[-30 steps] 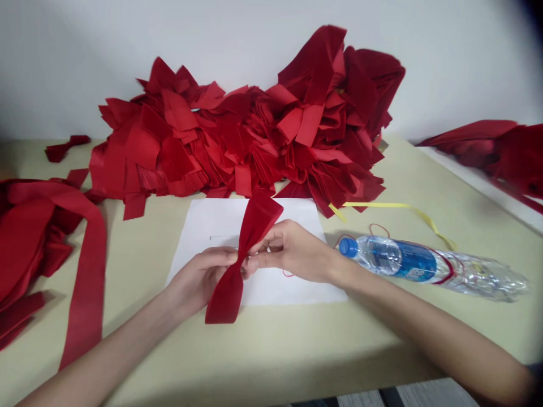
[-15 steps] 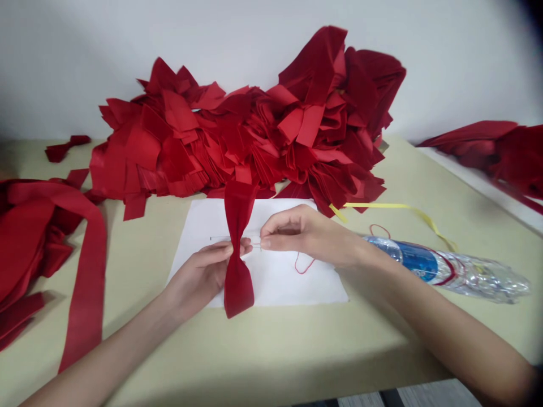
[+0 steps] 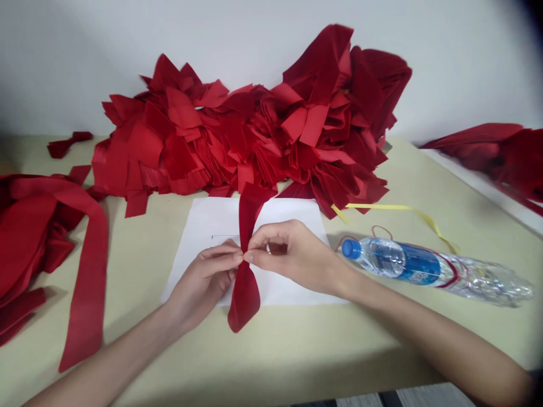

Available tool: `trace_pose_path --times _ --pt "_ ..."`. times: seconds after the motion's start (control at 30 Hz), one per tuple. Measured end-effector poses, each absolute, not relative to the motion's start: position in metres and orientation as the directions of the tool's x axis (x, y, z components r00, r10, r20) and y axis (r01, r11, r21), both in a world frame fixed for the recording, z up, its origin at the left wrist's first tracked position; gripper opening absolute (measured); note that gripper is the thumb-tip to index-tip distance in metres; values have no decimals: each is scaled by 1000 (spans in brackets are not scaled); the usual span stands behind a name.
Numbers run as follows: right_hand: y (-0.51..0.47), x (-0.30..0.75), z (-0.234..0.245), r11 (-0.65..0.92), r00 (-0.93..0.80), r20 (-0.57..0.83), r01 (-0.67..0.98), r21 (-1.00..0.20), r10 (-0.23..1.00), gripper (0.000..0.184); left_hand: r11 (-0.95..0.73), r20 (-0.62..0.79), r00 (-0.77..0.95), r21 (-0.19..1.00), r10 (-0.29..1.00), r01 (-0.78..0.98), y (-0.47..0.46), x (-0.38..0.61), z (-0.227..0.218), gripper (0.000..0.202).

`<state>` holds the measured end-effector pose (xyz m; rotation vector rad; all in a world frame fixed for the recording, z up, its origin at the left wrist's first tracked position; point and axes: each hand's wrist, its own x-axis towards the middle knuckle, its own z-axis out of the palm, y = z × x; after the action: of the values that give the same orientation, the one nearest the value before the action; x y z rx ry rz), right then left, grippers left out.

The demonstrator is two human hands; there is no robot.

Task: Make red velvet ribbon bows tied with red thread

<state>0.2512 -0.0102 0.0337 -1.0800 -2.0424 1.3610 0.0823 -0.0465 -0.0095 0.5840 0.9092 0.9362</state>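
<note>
A red velvet ribbon folded into a bow shape (image 3: 248,226) stands upright on a white paper sheet (image 3: 199,220), with one loop above and one below its pinched waist. My left hand (image 3: 202,280) grips the waist from the left. My right hand (image 3: 292,254) pinches it from the right, and the fingertips of both hands meet there. The lower loop hangs past the sheet's near edge. The ribbon's middle is hidden by my fingers. A thin line is printed on the paper beside my left hand.
A large heap of cut red ribbon pieces (image 3: 237,135) lies behind the sheet. A long red ribbon strip (image 3: 89,271) lies at left, and more red ribbon (image 3: 487,152) lies at far right. A flattened plastic water bottle (image 3: 394,263), yellow ribbon (image 3: 382,206) and thin red thread (image 3: 382,229) lie right.
My right hand has come in from the side and now pinches the bow's waist. The bow has shifted slightly right, and the bottle is less covered by my right arm.
</note>
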Motion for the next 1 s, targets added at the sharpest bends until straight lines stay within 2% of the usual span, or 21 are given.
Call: trace_pose_path --times 0.37,0.77,0.9,1.0 --pt "-9 252 28 201 -540 -60 411 -889 839 10 317 -264 198 896 944 -312 -49 84 -8 17" --pt "-6 253 28 127 -576 -116 363 -923 809 11 106 -93 110 988 989 -116 -49 82 -13 3" --pt "-5 253 25 140 -574 -104 364 -921 812 11 93 -83 116 992 990 -89 -49 81 -10 4" --pt "-3 254 27 140 -603 -92 326 -935 792 11 218 -185 182 958 966 -185 -48 81 -9 13"
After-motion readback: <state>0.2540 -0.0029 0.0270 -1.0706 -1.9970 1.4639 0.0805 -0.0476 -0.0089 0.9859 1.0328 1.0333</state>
